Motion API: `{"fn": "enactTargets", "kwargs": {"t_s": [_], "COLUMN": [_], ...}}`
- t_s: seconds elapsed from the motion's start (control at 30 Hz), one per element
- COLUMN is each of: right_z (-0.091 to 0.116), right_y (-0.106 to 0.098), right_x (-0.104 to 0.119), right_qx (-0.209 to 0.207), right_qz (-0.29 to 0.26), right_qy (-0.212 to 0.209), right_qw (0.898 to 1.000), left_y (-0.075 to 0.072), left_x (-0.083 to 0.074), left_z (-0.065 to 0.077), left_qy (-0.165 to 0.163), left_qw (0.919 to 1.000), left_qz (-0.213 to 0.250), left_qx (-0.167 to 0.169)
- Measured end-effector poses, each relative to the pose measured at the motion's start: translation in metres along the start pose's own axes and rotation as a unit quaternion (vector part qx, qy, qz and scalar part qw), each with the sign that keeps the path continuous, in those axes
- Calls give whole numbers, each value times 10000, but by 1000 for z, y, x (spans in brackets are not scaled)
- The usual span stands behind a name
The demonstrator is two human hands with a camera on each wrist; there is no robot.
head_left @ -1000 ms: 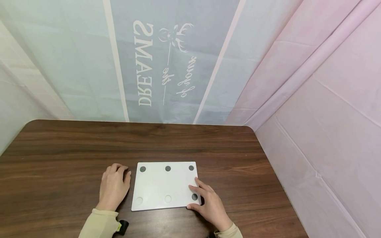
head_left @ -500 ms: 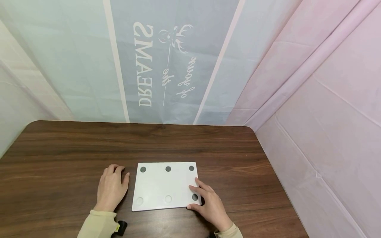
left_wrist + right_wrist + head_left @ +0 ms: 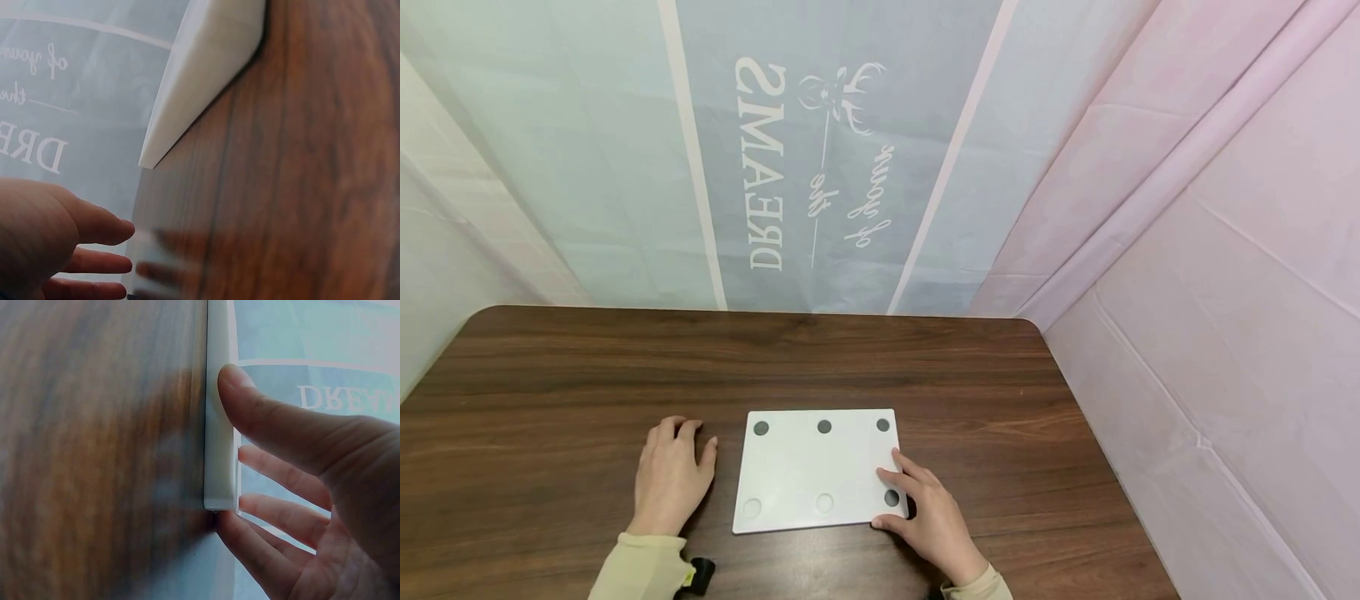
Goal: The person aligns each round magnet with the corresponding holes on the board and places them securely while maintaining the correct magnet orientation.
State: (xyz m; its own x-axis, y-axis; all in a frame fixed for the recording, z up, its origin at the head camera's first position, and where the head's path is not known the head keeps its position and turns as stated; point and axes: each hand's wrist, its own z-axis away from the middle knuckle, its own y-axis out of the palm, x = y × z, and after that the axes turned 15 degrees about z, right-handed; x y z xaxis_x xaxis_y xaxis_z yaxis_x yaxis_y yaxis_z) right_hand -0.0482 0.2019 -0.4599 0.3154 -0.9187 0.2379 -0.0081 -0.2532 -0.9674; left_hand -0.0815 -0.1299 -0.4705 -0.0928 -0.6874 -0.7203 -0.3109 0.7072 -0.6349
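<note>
A white rectangular board [image 3: 805,468] lies flat on the worktop [image 3: 820,358], its long edges running between 9 and 3 o'clock, with dark round spots [image 3: 824,427] at its 10, 12, 2 and 4 o'clock and pale round spots [image 3: 824,502] at 6 and 8. The right hand [image 3: 931,512] grips its 4 o'clock corner, thumb against the 6 o'clock edge; the left hand [image 3: 668,479] is apart from it, near its 9 o'clock side.

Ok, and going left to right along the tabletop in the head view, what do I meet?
Left hand, then the white board, then the right hand at its near right corner.
</note>
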Motion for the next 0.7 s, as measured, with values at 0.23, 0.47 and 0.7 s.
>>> {"fn": "enactTargets", "kwargs": {"t_s": [0.23, 0.47, 0.7], "right_z": [0, 0, 0], "right_y": [0, 0, 1], "right_x": [0, 0, 0], "right_qx": [59, -12, -78], "right_qz": [19, 60, 69], "right_qy": [23, -17, -53], "right_qw": [10000, 10000, 9999], "left_y": [-1, -3, -4], "left_x": [1, 2, 2], "left_z": [1, 2, 1], "left_qy": [-168, -61, 55], "left_qw": [9998, 9999, 9999], "left_qz": [68, 102, 132], "left_qx": [58, 36, -33]}}
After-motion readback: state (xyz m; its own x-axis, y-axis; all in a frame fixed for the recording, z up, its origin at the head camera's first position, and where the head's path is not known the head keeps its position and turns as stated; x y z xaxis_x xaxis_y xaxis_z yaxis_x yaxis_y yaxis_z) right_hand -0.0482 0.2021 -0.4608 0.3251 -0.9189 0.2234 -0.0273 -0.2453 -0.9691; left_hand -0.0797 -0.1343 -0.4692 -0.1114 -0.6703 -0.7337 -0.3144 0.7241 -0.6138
